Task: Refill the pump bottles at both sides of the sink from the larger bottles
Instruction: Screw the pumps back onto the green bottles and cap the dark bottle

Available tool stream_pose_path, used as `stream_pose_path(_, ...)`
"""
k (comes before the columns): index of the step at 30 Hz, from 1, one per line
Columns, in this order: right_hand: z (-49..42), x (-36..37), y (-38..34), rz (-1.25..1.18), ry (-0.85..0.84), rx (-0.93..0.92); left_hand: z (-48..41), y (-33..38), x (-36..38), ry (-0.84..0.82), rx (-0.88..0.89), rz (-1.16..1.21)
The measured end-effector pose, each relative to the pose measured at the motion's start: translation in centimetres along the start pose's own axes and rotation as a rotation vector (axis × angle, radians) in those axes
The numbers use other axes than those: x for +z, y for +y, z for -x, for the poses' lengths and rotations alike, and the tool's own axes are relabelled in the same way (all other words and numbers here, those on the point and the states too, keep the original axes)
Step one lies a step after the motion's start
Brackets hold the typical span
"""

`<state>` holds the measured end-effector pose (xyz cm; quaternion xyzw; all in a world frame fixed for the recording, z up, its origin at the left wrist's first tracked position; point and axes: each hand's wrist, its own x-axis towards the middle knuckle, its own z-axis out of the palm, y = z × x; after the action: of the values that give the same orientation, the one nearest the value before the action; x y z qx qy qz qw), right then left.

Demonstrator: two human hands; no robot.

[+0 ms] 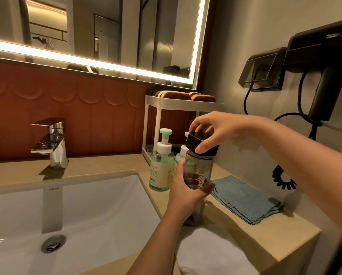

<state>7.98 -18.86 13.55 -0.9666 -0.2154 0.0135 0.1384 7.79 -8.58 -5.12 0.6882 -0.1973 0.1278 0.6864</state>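
A tall smoky-clear bottle (198,171) with a black screw cap (200,143) stands on the counter to the right of the sink. My left hand (186,193) grips its body from the left. My right hand (217,132) comes from above and curls its fingers and thumb round the black cap. Just behind stand two green pump bottles: one (162,167) in full view with a mint pump head, the other (181,155) mostly hidden behind the dark bottle.
White sink (86,205) with chrome tap (55,143) lies to the left. A white two-tier rack (178,104) holds folded cloths at the back. A blue cloth (245,197) lies right of the bottle, a white towel (209,251) in front. Hair dryer (320,62) and coiled cord hang on the right wall.
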Motion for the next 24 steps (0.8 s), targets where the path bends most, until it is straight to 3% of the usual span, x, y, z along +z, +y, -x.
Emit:
stream_pose_path(8,0.5,-0.4,-0.2,-0.01,-0.099,-0.027,0.1,0.0,0.0,0.0,-0.016,0.01)
stream_pose_path(12,0.4,0.4,-1.4,0.246,0.069,0.065,0.1,0.1,0.0,-0.005,-0.019,0.025)
stream_pose_path(16,0.1,2.9,-2.5,0.727,0.37,0.139,0.0,0.4,0.2,-0.017,-0.06,0.109)
stream_pose_path(18,-0.1,3.1,-2.7,0.772,0.343,0.186,0.0,0.5,0.2,-0.014,-0.063,0.13)
stream_pose_path(21,0.0,1.9,-2.5,0.408,0.059,0.211,-0.1,0.3,0.2,-0.002,-0.045,0.136)
stream_pose_path(24,1.0,0.1,-1.9,0.038,-0.14,0.099,0.0,0.3,0.1,-0.005,0.0,0.055)
